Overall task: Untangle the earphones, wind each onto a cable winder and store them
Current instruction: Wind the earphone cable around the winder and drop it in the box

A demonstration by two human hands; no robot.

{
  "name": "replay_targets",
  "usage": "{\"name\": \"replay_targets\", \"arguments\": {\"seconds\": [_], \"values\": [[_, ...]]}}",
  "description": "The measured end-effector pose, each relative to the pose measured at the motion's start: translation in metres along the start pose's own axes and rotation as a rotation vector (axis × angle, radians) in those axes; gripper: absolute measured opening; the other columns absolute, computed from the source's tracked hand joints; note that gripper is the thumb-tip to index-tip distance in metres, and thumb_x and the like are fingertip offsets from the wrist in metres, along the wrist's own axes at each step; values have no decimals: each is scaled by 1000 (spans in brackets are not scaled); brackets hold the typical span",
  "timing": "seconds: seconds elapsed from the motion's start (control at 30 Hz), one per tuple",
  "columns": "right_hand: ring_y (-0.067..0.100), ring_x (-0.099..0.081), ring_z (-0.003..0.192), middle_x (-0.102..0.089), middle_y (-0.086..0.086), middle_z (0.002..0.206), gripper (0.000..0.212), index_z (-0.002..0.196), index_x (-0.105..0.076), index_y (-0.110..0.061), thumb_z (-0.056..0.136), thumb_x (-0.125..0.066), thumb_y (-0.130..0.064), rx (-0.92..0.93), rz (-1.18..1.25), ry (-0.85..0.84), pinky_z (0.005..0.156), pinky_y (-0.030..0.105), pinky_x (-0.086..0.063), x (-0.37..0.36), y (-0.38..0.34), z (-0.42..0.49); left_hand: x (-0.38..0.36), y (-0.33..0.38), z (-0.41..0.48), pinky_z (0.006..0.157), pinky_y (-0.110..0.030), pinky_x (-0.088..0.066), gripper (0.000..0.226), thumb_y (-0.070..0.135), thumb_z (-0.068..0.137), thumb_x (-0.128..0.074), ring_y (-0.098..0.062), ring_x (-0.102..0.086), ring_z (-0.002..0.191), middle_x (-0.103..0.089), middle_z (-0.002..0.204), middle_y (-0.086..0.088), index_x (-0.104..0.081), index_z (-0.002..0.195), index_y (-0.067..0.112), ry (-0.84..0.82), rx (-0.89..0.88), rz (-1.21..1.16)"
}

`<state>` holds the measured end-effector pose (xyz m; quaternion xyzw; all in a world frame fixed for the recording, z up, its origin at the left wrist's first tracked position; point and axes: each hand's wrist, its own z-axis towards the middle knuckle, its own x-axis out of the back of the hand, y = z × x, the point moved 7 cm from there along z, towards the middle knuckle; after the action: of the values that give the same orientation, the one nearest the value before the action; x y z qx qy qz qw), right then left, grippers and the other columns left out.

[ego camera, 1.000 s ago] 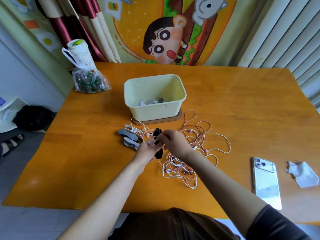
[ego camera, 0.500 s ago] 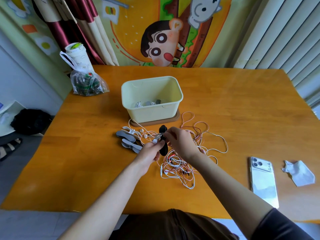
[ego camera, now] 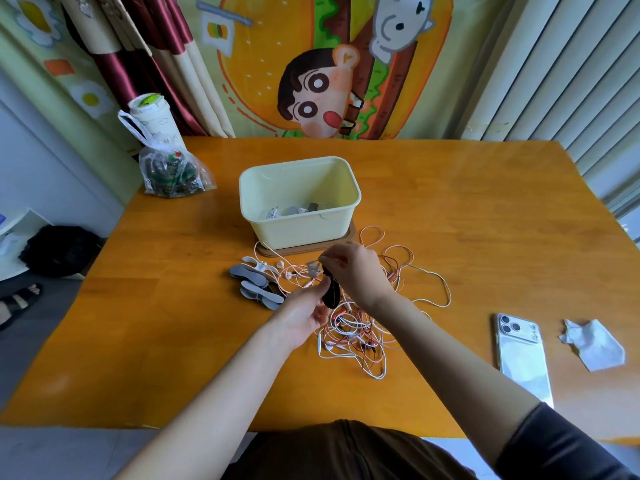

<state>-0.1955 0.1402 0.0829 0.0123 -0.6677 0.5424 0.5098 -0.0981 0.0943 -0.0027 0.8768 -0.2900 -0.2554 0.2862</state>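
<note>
A tangle of white, pink and red earphones (ego camera: 363,336) lies on the wooden table (ego camera: 467,209) in front of a pale yellow bin (ego camera: 301,226). My right hand (ego camera: 356,271) grips the top of a black cable winder (ego camera: 331,294), held upright just above the tangle, with a white earphone end sticking out at its fingertips. My left hand (ego camera: 304,315) is below it, thumb and curled fingers around the winder's lower end. Several grey winders (ego camera: 256,284) lie to the left. Wound earphones (ego camera: 294,211) sit inside the bin.
The bin stands on a brown wooden lid. A white phone (ego camera: 523,358) and a crumpled tissue (ego camera: 595,344) lie at the right. At the back left corner are a plastic bag (ego camera: 173,174) and a paper cup (ego camera: 152,112). Curtains hang behind the table.
Both hands have shifted right and slightly away from me with the black winder. My right hand now sits higher on the winder's top, and my left hand has dropped lower.
</note>
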Motion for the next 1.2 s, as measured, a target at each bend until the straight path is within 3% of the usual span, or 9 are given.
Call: {"name": "replay_targets", "arguments": {"seconds": [0.17, 0.33, 0.43, 0.53, 0.67, 0.83, 0.97, 1.2], "values": [[12, -55, 80, -66, 8, 97, 17, 100, -73, -9, 91, -60, -14, -26, -16, 0, 62, 4, -36, 1, 11, -11, 3, 17, -1, 58, -23, -34, 17, 20, 96, -56, -14, -43, 63, -54, 70, -5, -63, 87, 7, 66, -85, 5], [9, -52, 80, -66, 6, 100, 19, 104, -71, -9, 92, -59, -15, -27, -42, 16, 63, 3, -36, 6, 12, -14, 2, 19, -1, 61, -24, -36, 17, 25, 97, -55, -14, -45, 68, -58, 77, -3, -65, 96, 12, 83, -155, 138], [15, -58, 85, -65, 7, 102, 18, 103, -71, -9, 90, -60, -13, -32, -17, 29, 71, 11, -44, 5, 9, -16, 2, 24, 0, 62, -25, -35, 22, 31, 97, -53, -14, -44, 70, -58, 80, -1, -65, 104, 14, 92, -232, 338], [17, -63, 86, -69, 8, 100, 14, 98, -70, -8, 88, -62, -11, -56, 43, 55, 70, 13, -47, 7, 10, -17, -3, 27, -3, 61, -25, -33, 17, 32, 97, -52, -15, -43, 73, -59, 86, -4, -65, 92, 21, 71, -270, 404], [11, -59, 78, -70, 6, 95, 13, 99, -68, -7, 90, -60, -12, -99, 98, 74, 61, 5, -42, 9, 15, -18, -4, 28, -5, 67, -28, -35, 16, 32, 97, -52, -17, -51, 84, -66, 98, -5, -65, 94, 23, 52, -273, 322], [-1, -51, 62, -63, -1, 79, 12, 95, -67, -6, 90, -61, -14, -96, 122, 108, 57, 3, -38, 15, 14, -19, -9, 29, -6, 73, -28, -39, 15, 32, 96, -54, -17, -55, 89, -66, 96, -4, -64, 94, 21, 31, -230, 157], [-9, -50, 67, -59, -7, 81, 11, 97, -66, -7, 91, -60, -13, -49, 120, 57, 62, 1, -39, 11, 10, -21, -9, 26, -4, 81, -31, -45, 31, 39, 92, -57, -22, -58, 108, -66, 113, -10, -61, 111, 14, 40, -136, 38], [4, -58, 68, -64, 0, 79, 10, 91, -65, -6, 91, -59, -15, -147, 264, 45, 61, 8, -46, 9, 17, -18, -16, 25, -9, 79, -30, -41, 33, 36, 96, -51, -18, -58, 102, -66, 116, -9, -63, 116, 14, -62, -77, -131]]}}
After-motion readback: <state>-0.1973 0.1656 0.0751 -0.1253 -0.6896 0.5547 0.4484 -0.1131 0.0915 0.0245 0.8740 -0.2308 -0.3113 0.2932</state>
